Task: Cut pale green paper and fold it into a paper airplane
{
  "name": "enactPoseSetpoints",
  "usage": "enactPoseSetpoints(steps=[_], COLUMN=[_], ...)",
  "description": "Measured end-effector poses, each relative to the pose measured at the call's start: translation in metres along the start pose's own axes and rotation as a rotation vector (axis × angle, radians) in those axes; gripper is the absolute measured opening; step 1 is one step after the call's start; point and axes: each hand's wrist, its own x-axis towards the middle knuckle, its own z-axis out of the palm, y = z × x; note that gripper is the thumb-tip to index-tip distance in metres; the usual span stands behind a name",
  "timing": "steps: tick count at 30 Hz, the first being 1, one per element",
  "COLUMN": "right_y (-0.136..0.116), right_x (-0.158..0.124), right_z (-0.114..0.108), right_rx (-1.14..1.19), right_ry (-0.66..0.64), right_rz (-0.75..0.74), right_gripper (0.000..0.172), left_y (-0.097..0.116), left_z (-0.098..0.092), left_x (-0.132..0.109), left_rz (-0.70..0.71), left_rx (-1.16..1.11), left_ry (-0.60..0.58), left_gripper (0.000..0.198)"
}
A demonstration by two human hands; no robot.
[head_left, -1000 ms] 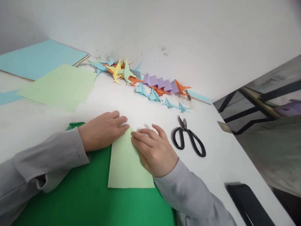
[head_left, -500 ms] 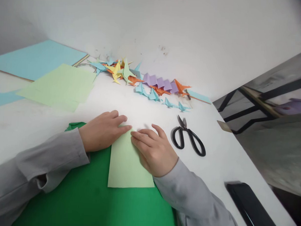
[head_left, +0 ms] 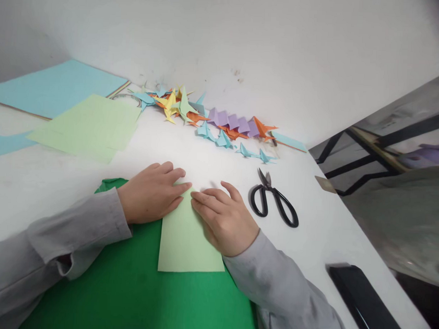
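A light green sheet of paper (head_left: pixel 188 245) lies on green cloth in front of me, its near edge straight and its far part narrowing between my hands. My left hand (head_left: pixel 152 191) rests at the paper's upper left, fingers spread, their tips touching it near the top. Flat on its right side lies my right hand (head_left: pixel 226 217), fingers stretched out, with the fingertips just right of the left hand's. Both hands are open and cover the paper's upper side edges. Whether those edges are folded under the fingers cannot be made out.
Black-handled scissors (head_left: pixel 272 195) lie partly open right of my right hand. A black phone-like object (head_left: pixel 366 304) is near the right edge. Folded paper cranes (head_left: pixel 171 105) and a pleated purple paper (head_left: pixel 231 121) line the wall. Green sheets (head_left: pixel 91 126) and blue sheets (head_left: pixel 60 84) lie left.
The left hand has shifted very slightly, one finger now showing lower beside the paper. The right hand stays in place; the view has moved a little.
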Motion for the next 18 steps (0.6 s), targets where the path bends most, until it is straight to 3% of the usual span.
enactPoseSetpoints(steps=[18], right_y=[0.0082], right_x=[-0.0030], right_z=[0.0037], right_rx=[0.115], right_ry=[0.040], right_rz=[-0.034], right_gripper=[0.027], left_y=[-0.0014], left_z=[0.0009], left_x=[0.0002], left_rz=[0.031], left_rx=[0.013], left_ry=[0.011], left_gripper=[0.030])
